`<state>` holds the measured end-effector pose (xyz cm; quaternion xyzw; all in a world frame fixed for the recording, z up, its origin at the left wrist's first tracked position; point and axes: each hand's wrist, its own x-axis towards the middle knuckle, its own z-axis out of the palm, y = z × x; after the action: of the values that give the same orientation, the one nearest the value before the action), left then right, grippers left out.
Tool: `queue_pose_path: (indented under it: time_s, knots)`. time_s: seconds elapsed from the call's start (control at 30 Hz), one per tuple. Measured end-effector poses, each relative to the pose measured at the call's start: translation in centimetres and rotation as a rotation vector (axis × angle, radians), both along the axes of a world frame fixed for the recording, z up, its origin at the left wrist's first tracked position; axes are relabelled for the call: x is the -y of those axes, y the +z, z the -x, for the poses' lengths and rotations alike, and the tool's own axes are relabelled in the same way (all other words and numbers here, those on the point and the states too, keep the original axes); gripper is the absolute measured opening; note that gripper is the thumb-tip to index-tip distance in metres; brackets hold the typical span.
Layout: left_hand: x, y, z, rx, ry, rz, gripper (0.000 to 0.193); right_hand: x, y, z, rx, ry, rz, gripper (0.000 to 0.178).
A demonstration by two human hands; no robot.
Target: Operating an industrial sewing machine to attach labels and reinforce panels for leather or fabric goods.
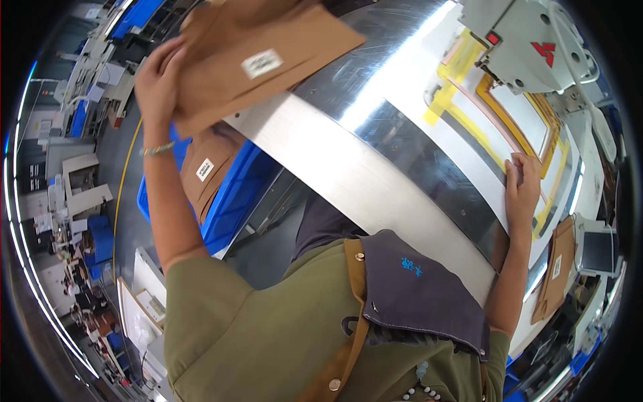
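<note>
At the upper left, my left hand (159, 84) is closed on the left edge of a brown flat panel (221, 84), perhaps paper or fabric. The panel carries a white label (262, 63) and a long slit or fold line; its top is blurred and cut off by the picture's edge. My right hand (524, 191) rests with bent, slightly parted fingers at the near corner of a yellow frame (550, 137), on a white template plate (492, 144) edged with yellow tape. Above the plate hangs the head of a sewing machine (529, 47). Nothing shows in the right hand.
Below the lifted panel stands a blue crate (231, 194) holding brown labelled panels (204, 164). A polished metal table (348, 167) curves across the middle. At the far right lie another brown panel (554, 268) and a small screen (598, 251). Workbenches line the left side.
</note>
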<state>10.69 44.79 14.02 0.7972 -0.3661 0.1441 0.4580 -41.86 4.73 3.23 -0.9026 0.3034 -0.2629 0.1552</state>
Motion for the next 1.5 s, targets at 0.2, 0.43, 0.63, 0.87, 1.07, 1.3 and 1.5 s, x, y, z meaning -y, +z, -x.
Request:
queue_pose_path:
  time_s: [0.2,0.43,0.63,0.87,1.07,1.3,1.5]
  knots:
    - [-21.8,-10.7,-1.2,-0.301,0.425,0.017,0.035,-0.8,1.4,0.6,-0.087,-0.018,0.017,0.023]
    - [-34.5,-19.6,-0.4,-0.433,0.702,-0.345,0.058,-3.2,5.8,5.8,-0.111,0.092,-0.119,0.018]
    - [-30.3,-16.3,-4.4,0.089,0.762,-0.327,0.067,-12.1,8.6,12.2,-0.695,0.31,-0.666,0.008]
    - [-2.4,-7.0,1.2,0.174,0.056,0.096,0.035,-16.2,7.1,9.4,-0.781,0.205,-0.845,0.009]
    - [9.2,-8.6,8.9,-0.071,-0.451,0.095,0.031,-22.2,7.2,15.5,-0.722,-0.043,-1.014,0.009]
    - [17.8,-9.9,16.0,-0.175,-0.807,0.129,0.028,-27.4,5.3,19.9,-0.685,-0.093,-1.255,0.01]
    - [19.5,-8.9,19.0,-0.066,-0.965,-0.031,0.025,-26.8,2.7,23.3,-0.685,0.039,-1.453,0.01]
